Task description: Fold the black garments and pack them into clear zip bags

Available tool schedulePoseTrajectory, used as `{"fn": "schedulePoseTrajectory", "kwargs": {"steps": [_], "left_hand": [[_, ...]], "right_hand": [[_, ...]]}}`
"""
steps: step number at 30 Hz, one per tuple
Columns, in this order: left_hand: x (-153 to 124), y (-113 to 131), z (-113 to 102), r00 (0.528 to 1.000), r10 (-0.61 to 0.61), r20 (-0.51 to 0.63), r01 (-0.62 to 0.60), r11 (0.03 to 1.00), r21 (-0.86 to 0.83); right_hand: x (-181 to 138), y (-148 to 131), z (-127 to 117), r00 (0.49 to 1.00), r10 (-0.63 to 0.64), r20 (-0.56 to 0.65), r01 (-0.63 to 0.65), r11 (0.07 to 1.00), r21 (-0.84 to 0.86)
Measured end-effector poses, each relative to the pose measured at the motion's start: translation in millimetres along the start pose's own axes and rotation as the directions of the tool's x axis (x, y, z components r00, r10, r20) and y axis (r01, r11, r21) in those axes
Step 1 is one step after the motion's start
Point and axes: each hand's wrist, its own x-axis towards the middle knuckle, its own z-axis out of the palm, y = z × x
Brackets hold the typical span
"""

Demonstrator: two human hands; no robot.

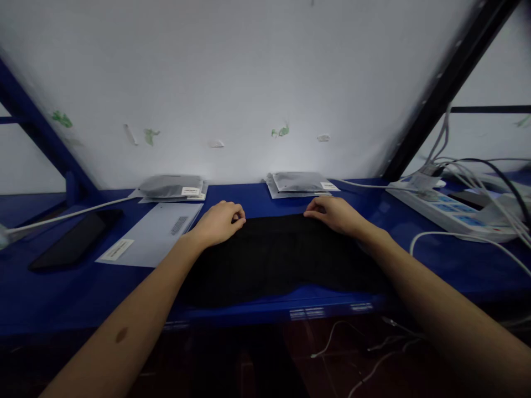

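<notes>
- Fingers [238, 210] of the left hand [218, 222] and right hand [337, 214] pinched the far edge of a black cloth [282, 251].
- The cloth lay on the blue table [244, 203] (near edge wavy).
- Beyond, two grey packets [166, 187] lay near the wall [244, 83].

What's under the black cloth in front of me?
The black cloth lies on the blue table, whose surface shows beyond its far edge and along the front. Anything directly beneath the cloth is covered, so I can't tell.
</notes>
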Motion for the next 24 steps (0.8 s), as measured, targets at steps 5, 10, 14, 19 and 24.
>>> {"fn": "schedulePoseTrajectory", "kwargs": {"steps": [5, 10, 14, 19, 24], "left_hand": [[1, 0, 0, 1.000, 0.018, -0.010, -0.018, 1.000, -0.008], [-1, 1, -1, 1.000, 0.010, -0.001, -0.010, 1.000, -0.013], [-1, -1, 1, 1.000, 0.014, -0.005, -0.014, 1.000, -0.009], [-6, 0, -8, 1.000, 0.012, -0.005, -0.012, 1.000, -0.003], [-71, 22, -29, 0.952, 0.016, -0.305, -0.028, 0.999, -0.035]], "right_hand": [[-1, 0, 0, 1.000, 0.013, -0.009, -0.013, 1.000, 0.010], [-1, 0, 0, 1.000, 0.005, -0.012, -0.005, 1.000, 0.011], [-1, 0, 1, 1.000, -0.002, -0.013, 0.002, 1.000, 0.008], [1, -2, 6, 0.998, 0.030, -0.052, -0.028, 0.999, 0.031], [-29, -21, -15, 0.966, -0.005, -0.260, 0.027, 0.996, 0.083]]}}
